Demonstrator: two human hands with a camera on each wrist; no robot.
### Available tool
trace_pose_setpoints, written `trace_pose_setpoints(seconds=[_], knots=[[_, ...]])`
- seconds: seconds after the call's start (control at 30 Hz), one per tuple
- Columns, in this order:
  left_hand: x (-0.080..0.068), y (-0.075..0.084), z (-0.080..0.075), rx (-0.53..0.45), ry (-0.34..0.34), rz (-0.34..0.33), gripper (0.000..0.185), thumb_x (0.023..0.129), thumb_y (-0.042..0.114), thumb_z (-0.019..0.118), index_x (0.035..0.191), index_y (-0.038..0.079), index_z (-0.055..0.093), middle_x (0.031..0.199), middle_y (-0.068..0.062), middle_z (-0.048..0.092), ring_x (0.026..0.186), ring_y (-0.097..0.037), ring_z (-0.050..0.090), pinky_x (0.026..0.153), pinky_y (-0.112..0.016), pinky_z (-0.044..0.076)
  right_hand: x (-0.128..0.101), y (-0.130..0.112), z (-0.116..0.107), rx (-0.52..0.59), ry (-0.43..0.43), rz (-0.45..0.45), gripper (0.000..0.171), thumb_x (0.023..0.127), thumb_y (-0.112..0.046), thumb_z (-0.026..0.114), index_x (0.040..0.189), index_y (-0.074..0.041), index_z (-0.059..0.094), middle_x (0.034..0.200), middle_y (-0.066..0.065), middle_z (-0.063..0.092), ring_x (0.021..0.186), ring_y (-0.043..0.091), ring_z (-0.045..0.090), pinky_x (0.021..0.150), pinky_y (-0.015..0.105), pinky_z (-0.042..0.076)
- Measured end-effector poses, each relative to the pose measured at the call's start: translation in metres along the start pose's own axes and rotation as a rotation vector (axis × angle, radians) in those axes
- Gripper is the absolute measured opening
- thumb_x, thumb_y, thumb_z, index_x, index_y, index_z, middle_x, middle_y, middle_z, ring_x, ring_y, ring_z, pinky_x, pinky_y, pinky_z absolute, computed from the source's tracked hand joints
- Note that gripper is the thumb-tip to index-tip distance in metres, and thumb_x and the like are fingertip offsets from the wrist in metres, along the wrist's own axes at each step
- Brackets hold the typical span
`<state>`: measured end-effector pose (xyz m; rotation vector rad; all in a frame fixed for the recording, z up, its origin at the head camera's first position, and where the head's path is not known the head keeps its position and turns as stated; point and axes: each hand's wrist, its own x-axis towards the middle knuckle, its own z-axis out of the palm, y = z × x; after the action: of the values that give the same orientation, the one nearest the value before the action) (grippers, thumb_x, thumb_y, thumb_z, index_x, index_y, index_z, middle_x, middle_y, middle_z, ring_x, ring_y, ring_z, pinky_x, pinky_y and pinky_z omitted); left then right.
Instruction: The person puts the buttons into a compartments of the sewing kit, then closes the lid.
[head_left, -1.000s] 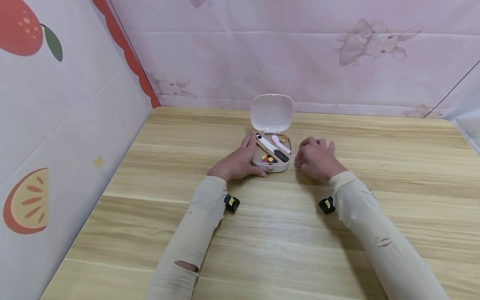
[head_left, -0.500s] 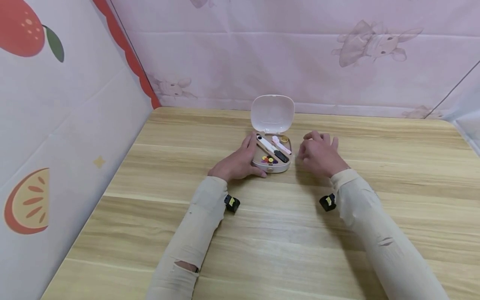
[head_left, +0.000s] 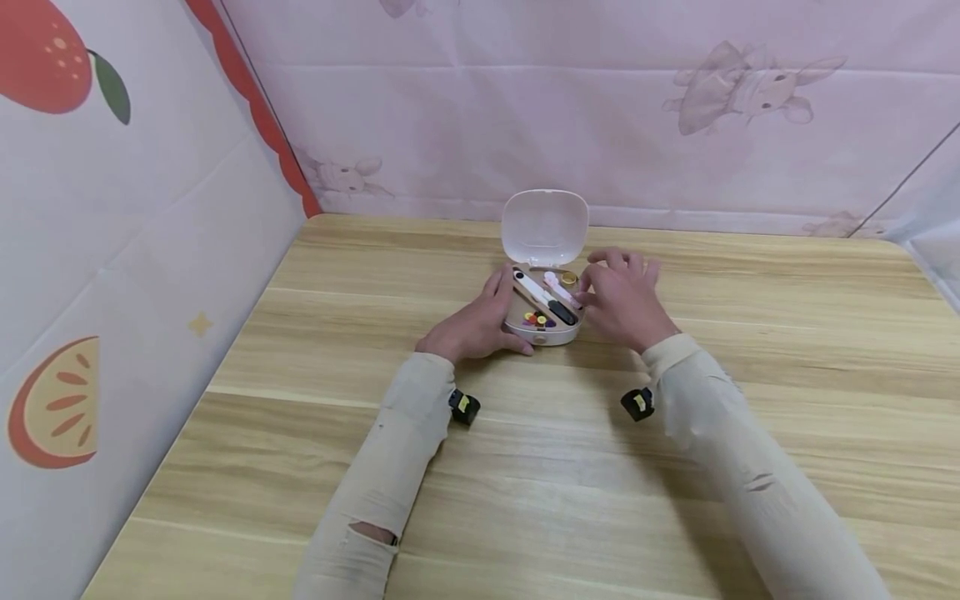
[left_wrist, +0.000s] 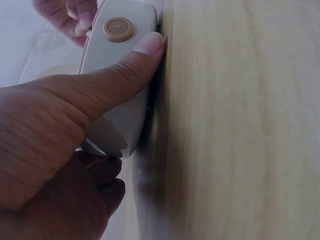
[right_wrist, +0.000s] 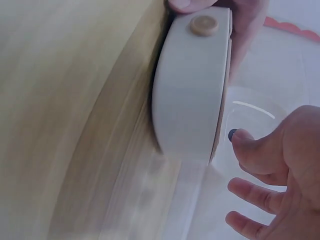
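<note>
A small white case [head_left: 557,335] lies open on the wooden table [head_left: 525,467], its clear lid [head_left: 543,225] standing upright. Inside lie a white and black tool [head_left: 536,290], a pink piece [head_left: 561,287], a gold thimble [head_left: 569,277] and coloured buttons [head_left: 537,318]. My left hand [head_left: 476,321] grips the case's left side, its thumb [left_wrist: 125,60] pressed on the front wall [left_wrist: 120,100] below a round tan button [left_wrist: 118,29]. My right hand [head_left: 618,296] hovers at the case's right edge with fingers spread [right_wrist: 270,170]; its thumb tip is at a small dark item [right_wrist: 232,134].
A pink printed sheet [head_left: 600,108] walls off the back of the table, and a fruit-print sheet [head_left: 112,208] closes the left side. Black wrist cameras [head_left: 463,407] sit on both sleeves. Bare wood lies all around the case.
My right hand has lifted off the table beside the case and moved left, over the case's right edge. The left hand and the case have stayed put.
</note>
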<state>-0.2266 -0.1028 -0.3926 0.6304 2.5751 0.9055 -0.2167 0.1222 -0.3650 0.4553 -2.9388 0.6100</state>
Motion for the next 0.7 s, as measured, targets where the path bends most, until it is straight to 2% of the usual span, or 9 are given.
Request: trace_pose_setpoints(seconds=[0.37, 0.7], knots=[[0.0, -0.001, 0.0, 0.014, 0.0, 0.013, 0.124, 0.087, 0.033, 0.081, 0.16, 0.006, -0.016, 0.168, -0.011, -0.008, 0.154, -0.022, 0.008, 0.122, -0.035, 0.019, 0.003, -0.021, 0.009, -0.004, -0.009, -0.111, 0.006, 0.084, -0.003, 0.07, 0.082, -0.009, 0.069, 0.14, 0.019, 0.052, 0.13, 0.046, 0.035, 0.107, 0.07, 0.01], [0.001, -0.001, -0.001, 0.027, 0.008, 0.039, 0.124, 0.087, 0.031, 0.081, 0.159, 0.003, -0.016, 0.168, -0.013, -0.006, 0.153, -0.021, 0.011, 0.121, -0.034, 0.02, 0.003, -0.033, 0.016, -0.009, -0.028, -0.165, 0.008, 0.091, -0.01, 0.071, 0.083, -0.01, 0.068, 0.139, 0.017, 0.053, 0.127, 0.044, 0.038, 0.101, 0.063, 0.018]])
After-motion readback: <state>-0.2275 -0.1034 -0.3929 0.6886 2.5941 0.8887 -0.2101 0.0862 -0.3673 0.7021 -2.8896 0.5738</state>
